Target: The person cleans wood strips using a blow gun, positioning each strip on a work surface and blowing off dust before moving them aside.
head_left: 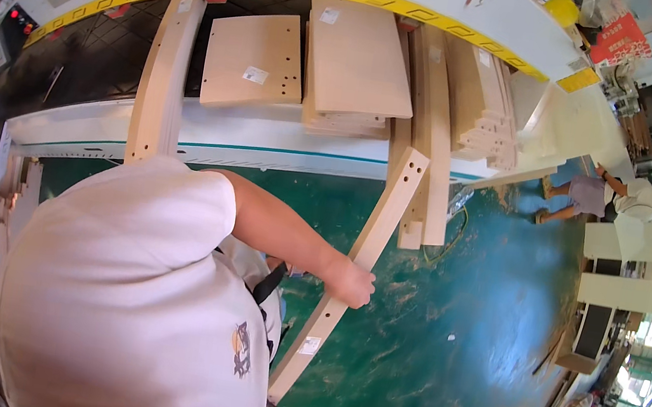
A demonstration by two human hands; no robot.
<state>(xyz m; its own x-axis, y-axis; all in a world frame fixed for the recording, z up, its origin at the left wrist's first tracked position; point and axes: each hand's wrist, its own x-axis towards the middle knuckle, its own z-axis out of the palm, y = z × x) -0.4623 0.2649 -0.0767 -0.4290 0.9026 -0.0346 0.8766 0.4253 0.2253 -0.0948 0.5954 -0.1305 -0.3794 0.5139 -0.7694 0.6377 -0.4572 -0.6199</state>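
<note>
A drilled wooden rail (379, 229) slants over the green floor (442, 328), the grip of the left hand (354, 285) closed around its middle; the right hand's grip I cannot tell. Beyond, wooden panels (362, 63) lie stacked on the counter (244, 130).

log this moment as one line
left hand: gripping long pale drilled wooden bar | bar: slanted, glossy green floor behind | nearby: flat pale wooden panels stacked on black-topped white workbench
</note>
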